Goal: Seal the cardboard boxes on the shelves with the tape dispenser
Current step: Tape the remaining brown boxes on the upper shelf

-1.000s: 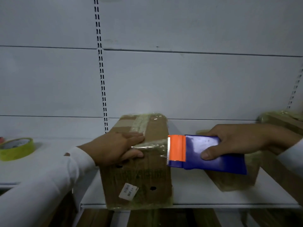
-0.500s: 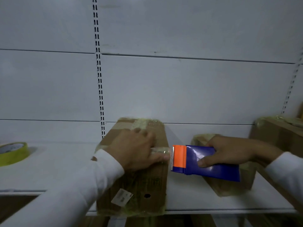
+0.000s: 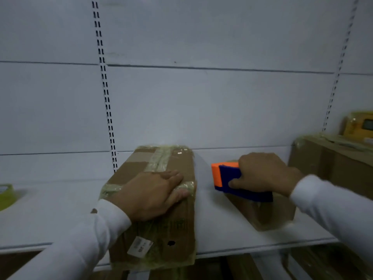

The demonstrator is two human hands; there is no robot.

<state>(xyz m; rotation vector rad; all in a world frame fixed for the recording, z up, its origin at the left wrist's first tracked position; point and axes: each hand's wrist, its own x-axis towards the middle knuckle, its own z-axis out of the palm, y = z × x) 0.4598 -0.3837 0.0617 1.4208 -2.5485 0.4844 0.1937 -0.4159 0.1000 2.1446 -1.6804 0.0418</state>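
Head view: the left hand [image 3: 150, 196] lies flat, fingers straight, pressing glossy clear tape across a brown cardboard box [image 3: 161, 229] at lower centre. Right of centre, the right hand [image 3: 262, 174] grips a blue and orange tape dispenser [image 3: 226, 176], apart from that box, on the white shelf [image 3: 218, 225].

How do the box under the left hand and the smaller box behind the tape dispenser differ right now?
The box under the left hand is larger and overhangs the shelf's front edge; the smaller box sits wholly on it. The left hand presses flat on the former; the right hand holds the tape dispenser over the latter. Both are brown cardboard.
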